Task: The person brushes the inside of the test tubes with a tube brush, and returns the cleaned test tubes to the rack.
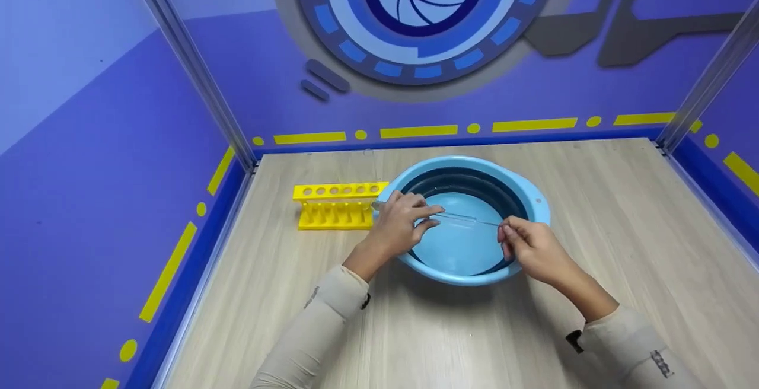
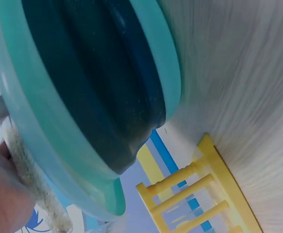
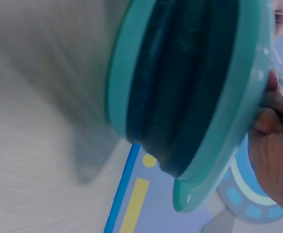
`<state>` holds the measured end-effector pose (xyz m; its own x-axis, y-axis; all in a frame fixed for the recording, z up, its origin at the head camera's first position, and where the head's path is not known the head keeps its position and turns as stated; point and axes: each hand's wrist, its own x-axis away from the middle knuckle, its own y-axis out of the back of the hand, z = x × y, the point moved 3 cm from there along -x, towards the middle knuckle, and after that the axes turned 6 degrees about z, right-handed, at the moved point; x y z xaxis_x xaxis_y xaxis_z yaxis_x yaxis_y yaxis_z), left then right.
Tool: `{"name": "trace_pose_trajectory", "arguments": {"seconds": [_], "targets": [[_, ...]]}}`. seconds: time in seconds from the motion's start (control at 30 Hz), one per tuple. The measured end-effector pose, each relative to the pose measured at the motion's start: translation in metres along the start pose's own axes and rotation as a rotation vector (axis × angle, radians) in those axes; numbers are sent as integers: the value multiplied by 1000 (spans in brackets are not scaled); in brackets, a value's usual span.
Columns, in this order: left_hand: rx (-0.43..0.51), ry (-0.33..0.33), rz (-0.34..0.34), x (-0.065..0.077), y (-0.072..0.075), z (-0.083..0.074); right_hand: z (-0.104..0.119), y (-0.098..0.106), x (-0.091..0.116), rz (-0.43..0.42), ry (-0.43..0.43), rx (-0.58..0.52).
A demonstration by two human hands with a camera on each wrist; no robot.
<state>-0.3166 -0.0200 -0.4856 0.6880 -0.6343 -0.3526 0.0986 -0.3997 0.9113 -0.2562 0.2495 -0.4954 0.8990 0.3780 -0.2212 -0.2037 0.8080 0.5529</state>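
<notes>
In the head view my left hand is over the left part of a blue collapsible basin, thumb and forefinger pinching a thin stem. A bristly brush passes by that hand in the left wrist view; its grey tip juts out left of the hand in the head view. Between the hands, over the basin, runs a slim, clear, double-edged length like a narrow tube. From its right end a thin wire reaches my right hand, whose fingertips pinch it above the basin's right side.
A yellow test tube rack stands left of the basin, with a row of holes above and pegs below. The basin sits on a wood-grain table. Blue printed walls with metal corner posts enclose the back and sides.
</notes>
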Motion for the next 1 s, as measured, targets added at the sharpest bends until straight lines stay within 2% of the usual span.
{"name": "trace_pose_trajectory", "arguments": {"seconds": [0.13, 0.23, 0.3, 0.37, 0.43, 0.6, 0.9, 1.0], "targets": [[-47, -38, -75, -1, 0, -2, 4, 7, -2, 118, -183, -255], [-89, -83, -117, -2, 1, -2, 8, 10, -2, 176, -292, -397], [-102, -101, -138, -2, 3, -2, 10, 11, -1, 180, -333, -441], [-102, -105, -146, -3, 4, -2, 11, 11, -2, 154, -326, -414], [-97, -98, -135, -3, 4, 0, 11, 9, -3, 102, -272, -293], [-42, -80, -71, 1, 1, 6, 10, 1, -2, -50, -65, 137], [88, -69, 25, 6, -5, 13, 3, -2, 2, -227, 400, 465], [151, -70, 58, 8, -3, 16, 4, -3, 4, -260, 510, 531]]}}
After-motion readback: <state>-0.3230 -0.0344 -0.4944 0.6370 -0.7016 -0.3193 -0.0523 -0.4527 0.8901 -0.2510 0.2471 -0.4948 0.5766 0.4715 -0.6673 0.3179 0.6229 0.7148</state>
